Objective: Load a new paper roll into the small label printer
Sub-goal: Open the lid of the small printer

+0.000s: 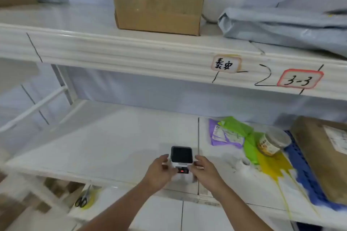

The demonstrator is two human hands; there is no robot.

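A: What can you see from the head camera?

B: A small label printer [181, 159] sits near the front edge of the white shelf [116, 142]. It is white with a dark top and a little red light on the front.

A: Where are the hands?

B: One on each side. The left hand [159, 171] wraps around the left side of the printer. The right hand [203, 169] wraps around the right side. Both are grasping the printer, fingers curled onto it.

A: What else is on the shelf?

B: To the right lie green and purple bags [234, 133], and a small tub [271, 141] tipped on its side. A brown parcel [319, 154] is at the far right.

A: And lower down?

B: Scissors [83, 198] lie on something yellow. Up above stands a cardboard box [159, 0].
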